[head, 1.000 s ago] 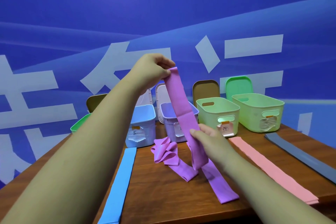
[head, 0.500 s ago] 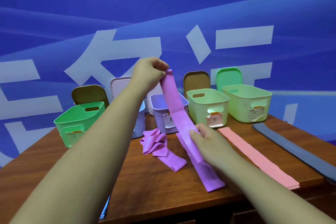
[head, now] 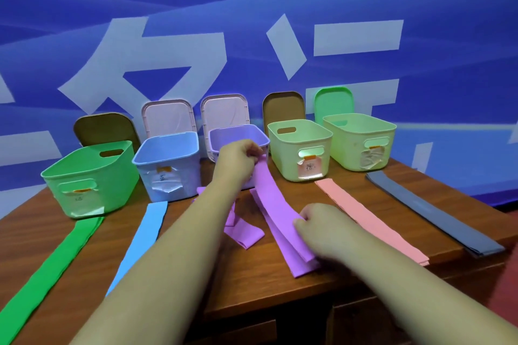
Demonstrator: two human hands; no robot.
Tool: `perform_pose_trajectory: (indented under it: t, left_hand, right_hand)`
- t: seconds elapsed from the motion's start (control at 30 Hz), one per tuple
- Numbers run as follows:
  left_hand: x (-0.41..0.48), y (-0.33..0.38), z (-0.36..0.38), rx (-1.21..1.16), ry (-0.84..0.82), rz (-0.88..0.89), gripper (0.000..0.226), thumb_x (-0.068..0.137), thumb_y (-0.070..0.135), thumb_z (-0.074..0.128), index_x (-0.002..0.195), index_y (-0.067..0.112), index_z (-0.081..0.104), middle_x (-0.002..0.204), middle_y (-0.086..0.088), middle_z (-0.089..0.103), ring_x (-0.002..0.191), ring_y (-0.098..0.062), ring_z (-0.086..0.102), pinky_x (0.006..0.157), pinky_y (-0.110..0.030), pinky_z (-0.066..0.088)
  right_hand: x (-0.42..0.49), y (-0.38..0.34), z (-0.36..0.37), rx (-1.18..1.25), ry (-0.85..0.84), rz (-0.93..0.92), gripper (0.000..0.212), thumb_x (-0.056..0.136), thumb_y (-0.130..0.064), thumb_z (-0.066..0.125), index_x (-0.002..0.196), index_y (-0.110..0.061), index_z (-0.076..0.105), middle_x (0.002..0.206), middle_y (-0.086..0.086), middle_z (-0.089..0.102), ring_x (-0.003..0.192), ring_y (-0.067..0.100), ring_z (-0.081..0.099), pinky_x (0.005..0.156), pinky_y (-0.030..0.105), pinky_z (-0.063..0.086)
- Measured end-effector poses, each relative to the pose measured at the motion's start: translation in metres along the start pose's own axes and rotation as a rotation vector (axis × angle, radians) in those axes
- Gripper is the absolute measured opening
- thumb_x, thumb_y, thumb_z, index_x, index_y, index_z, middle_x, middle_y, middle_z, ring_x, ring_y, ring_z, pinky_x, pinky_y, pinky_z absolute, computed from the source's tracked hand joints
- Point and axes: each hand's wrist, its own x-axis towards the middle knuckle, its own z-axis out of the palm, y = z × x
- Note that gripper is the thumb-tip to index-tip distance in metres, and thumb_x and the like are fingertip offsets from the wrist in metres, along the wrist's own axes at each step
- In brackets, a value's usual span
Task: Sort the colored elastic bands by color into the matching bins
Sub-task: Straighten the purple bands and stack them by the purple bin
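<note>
A long purple band [head: 273,202] stretches between my hands, over a stack of flat purple bands [head: 294,258] on the wooden table. My left hand [head: 238,161] pinches its far end just in front of the purple bin [head: 238,134]. My right hand [head: 316,228] grips its near part low over the stack. A crumpled purple band [head: 244,235] lies between my arms. Green [head: 50,263], blue [head: 140,241], pink [head: 364,218] and grey [head: 426,213] bands lie flat in front of their bins.
Five open bins stand in a row: green [head: 84,176], blue [head: 168,165], purple, and two pale green ones [head: 300,145] [head: 361,140]. Lids lean on the blue wall behind them. The table's front edge [head: 308,300] runs below my arms.
My left hand has come down from high in the air to just in front of the purple bin, lowering the purple band. My right hand stayed low on the band near the stack.
</note>
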Motion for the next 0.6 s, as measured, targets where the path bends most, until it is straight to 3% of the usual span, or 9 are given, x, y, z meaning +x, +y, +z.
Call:
perform_pose_trajectory:
  t: [0.1, 0.27, 0.47, 0.6]
  left_hand:
    - [-0.012, -0.011, 0.016, 0.002, 0.004, -0.010, 0.020, 0.086, 0.008, 0.075, 0.092, 0.025, 0.083, 0.094, 0.010, 0.080, 0.092, -0.010, 0.072, 0.087, -0.031, 0.057]
    - [-0.026, -0.015, 0.031, 0.115, -0.019, -0.036, 0.019, 0.090, 0.021, 0.071, 0.096, 0.035, 0.080, 0.101, 0.016, 0.078, 0.099, -0.012, 0.069, 0.080, -0.033, 0.057]
    - [-0.035, -0.019, 0.045, 0.185, -0.054, -0.096, 0.028, 0.094, 0.019, 0.062, 0.107, 0.038, 0.078, 0.114, 0.011, 0.076, 0.110, -0.019, 0.066, 0.073, -0.030, 0.045]
    - [-0.032, -0.024, 0.047, 0.226, -0.060, -0.097, 0.031, 0.092, 0.016, 0.060, 0.107, 0.037, 0.077, 0.117, 0.007, 0.075, 0.111, -0.024, 0.067, 0.074, -0.031, 0.044]
  right_hand:
    - [0.002, 0.001, 0.004, -0.024, -0.017, 0.037, 0.025, 0.104, -0.028, 0.045, 0.103, -0.015, 0.067, 0.090, 0.004, 0.060, 0.076, 0.023, 0.058, 0.053, 0.031, 0.034]
    - [0.003, 0.000, 0.007, -0.041, -0.028, 0.068, 0.020, 0.102, -0.028, 0.049, 0.090, -0.017, 0.061, 0.080, 0.002, 0.054, 0.067, 0.021, 0.052, 0.051, 0.031, 0.032]
    - [0.010, -0.005, 0.006, -0.065, -0.027, 0.047, 0.021, 0.098, -0.030, 0.053, 0.101, -0.015, 0.069, 0.088, 0.004, 0.059, 0.078, 0.026, 0.059, 0.052, 0.030, 0.034]
    - [0.014, -0.010, 0.003, -0.105, -0.026, 0.049, 0.019, 0.099, -0.030, 0.054, 0.091, -0.016, 0.065, 0.080, 0.003, 0.055, 0.068, 0.021, 0.053, 0.051, 0.030, 0.031]
